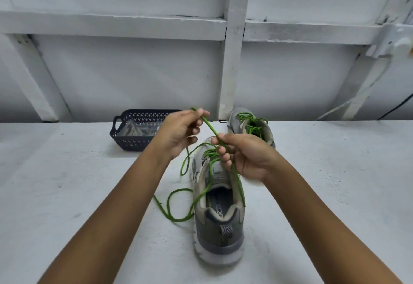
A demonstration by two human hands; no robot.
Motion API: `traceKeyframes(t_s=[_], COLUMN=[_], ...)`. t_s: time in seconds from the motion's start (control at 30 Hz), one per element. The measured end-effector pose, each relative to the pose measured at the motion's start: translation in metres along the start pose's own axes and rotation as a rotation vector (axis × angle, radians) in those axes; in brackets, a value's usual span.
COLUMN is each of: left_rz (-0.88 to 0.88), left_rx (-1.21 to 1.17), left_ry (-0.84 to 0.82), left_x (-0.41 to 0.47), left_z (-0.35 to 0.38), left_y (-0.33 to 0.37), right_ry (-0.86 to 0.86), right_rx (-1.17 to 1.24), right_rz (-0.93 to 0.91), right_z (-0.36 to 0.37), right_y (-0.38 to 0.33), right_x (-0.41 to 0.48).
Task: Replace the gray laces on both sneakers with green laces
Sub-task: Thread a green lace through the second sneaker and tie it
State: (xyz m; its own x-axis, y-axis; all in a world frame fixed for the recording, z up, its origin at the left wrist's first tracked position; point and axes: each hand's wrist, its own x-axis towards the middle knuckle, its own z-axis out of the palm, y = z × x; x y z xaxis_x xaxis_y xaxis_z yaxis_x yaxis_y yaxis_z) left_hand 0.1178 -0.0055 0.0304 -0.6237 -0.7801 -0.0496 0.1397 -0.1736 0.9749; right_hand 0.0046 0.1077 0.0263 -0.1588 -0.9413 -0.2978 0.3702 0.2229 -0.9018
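Note:
A gray sneaker (pixel 218 223) stands in the middle of the white surface, heel toward me, with a green lace (pixel 210 127) threaded through its front eyelets. My left hand (pixel 182 132) pinches the lace near its end, raised above the toe. My right hand (pixel 243 154) pinches the same lace lower down, over the tongue. The lace is taut between the two hands. Its other end lies in loose loops (pixel 174 203) left of the shoe. A second gray sneaker (pixel 252 127) with green laces stands behind, by the wall.
A dark plastic basket (pixel 131 131) sits at the back left, holding pale laces. A white wall with beams (pixel 232 60) rises right behind the surface. A dark cable (pixel 395 107) hangs at the far right.

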Motion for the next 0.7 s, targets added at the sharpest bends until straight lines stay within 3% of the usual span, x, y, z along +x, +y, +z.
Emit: traceKeyframes(t_s=[0.23, 0.37, 0.5, 0.7], left_rz=[-0.011, -0.042, -0.217, -0.111], left_rx=[-0.178, -0.134, 0.441, 1.000], left_ry=[0.183, 0.185, 0.081, 0.017], left_x=[0.031, 0.040, 0.030, 0.000], left_z=[-0.011, -0.011, -0.006, 0.026], left_y=[0.022, 0.021, 0.006, -0.039], right_ry=[-0.055, -0.086, -0.078, 0.173], right_rx=[0.079, 0.109, 0.121, -0.073], right_rz=[0.022, 0.014, -0.075, -0.223], right_z=[-0.015, -0.021, -0.032, -0.047], right_y=[0.009, 0.011, 0.007, 0.014], right_x=[-0.003, -0.005, -0.008, 0.000])
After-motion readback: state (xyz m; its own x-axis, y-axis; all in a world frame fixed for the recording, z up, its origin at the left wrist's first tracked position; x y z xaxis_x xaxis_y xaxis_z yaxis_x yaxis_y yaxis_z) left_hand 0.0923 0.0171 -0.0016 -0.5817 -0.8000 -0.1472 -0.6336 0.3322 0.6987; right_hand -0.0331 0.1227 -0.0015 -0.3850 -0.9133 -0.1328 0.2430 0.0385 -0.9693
